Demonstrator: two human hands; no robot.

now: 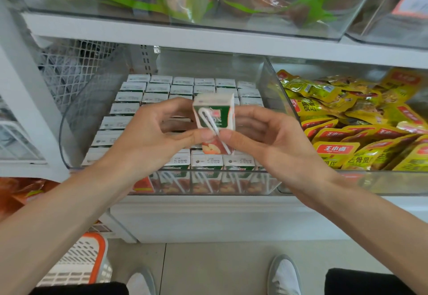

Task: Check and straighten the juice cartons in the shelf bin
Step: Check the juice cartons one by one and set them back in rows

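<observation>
**Left hand (148,142) and right hand (266,142) pinch 1 juice carton (222,114) above shelf bin (92,100)**

Bin holds stocked cartons (159,96) upright, 6 across the back row; total uncountable, 2 hands hide several. Held carton is upright over the middle rows. Risk: both thumbs press beside its 1 straw (214,128) and may peel it; a slack pinch would drop the carton onto the rows.

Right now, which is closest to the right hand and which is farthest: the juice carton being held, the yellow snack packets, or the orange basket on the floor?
1. The held juice carton: pinched by the right hand, just to its left.
2. The yellow snack packets: in the next bin, on its right.
3. The orange basket: down on the floor, far left.
</observation>
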